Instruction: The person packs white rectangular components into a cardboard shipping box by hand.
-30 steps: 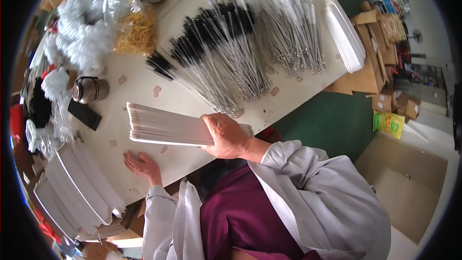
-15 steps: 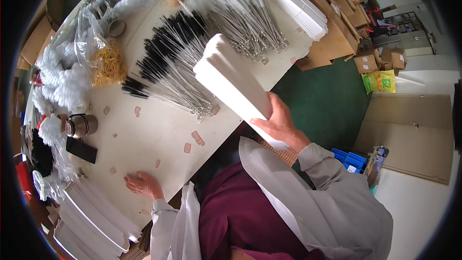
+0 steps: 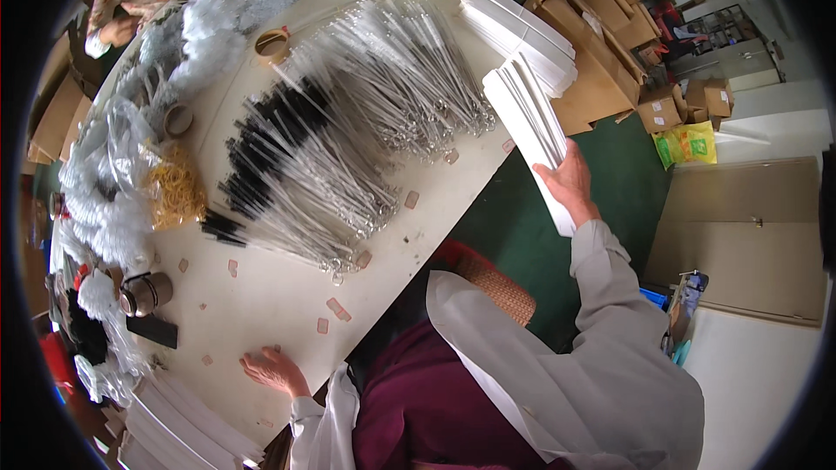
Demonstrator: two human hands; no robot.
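My right hand (image 3: pixel 570 181) grips the near end of a stack of long white paper strips (image 3: pixel 522 113). The stack's far end reaches over the table's right edge, beside a thicker banded bundle of similar white strips (image 3: pixel 514 30). My left hand (image 3: pixel 274 371) rests on the white table (image 3: pixel 287 313) near its front edge, fingers spread and holding nothing. Between the hands and the far side lie wire-handled brushes with black bristles (image 3: pixel 279 122) and more with white bristles (image 3: pixel 374 43). Their looped wire ends point toward me.
Rubber bands (image 3: pixel 174 191), tape rolls (image 3: pixel 272 46), a metal flask (image 3: pixel 146 293) and a black phone (image 3: pixel 152 331) sit on the left. More white strips (image 3: pixel 187 422) lie lower left. Cardboard boxes (image 3: pixel 592 61) stand right; a co-worker's hand (image 3: pixel 119 31) shows far left.
My right hand has carried the stack right and away from me, beside the banded bundle. My left hand stays on the table. The view has shifted, showing a co-worker at far left.
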